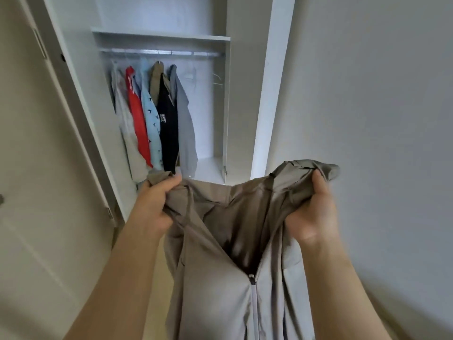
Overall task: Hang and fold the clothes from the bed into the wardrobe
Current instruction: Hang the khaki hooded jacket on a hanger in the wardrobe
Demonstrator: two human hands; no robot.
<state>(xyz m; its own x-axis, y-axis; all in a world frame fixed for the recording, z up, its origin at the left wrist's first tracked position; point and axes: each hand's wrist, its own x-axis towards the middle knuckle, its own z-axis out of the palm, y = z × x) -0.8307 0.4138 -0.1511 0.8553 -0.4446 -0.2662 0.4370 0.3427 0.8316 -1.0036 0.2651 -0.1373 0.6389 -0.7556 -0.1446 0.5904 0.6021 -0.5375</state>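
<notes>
Jacket (220,278) — thin, smooth, taupe — bunched in tight grip of left hand (157,204) and right hand (313,212).

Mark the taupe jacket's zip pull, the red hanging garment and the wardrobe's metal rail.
dark zip pull of the taupe jacket (251,278): head view, on the slider.
red hanging garment (137,119): head view, mid-body fabric.
silver metal wardrobe rail (181,53): head view, bare middle stretch.
</notes>
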